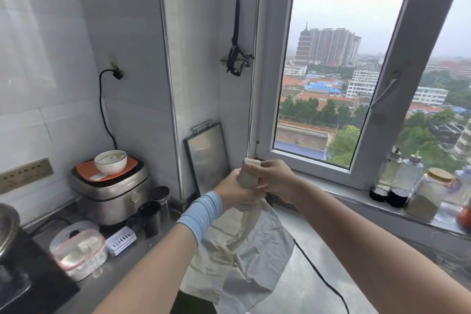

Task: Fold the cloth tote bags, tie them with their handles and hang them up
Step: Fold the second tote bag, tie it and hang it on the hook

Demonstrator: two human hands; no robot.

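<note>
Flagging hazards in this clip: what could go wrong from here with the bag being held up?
The cream tote bag is gripped only at its top by the left hand and right hand; its loose body may unfold. It hangs over a black cable and might snag it.

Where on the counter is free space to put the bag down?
Free: the steel counter between the hanging cream tote bag and the window sill, crossed only by a black cable. Crowded: left side, around the rice cooker, dark cups and plastic bag.
</note>
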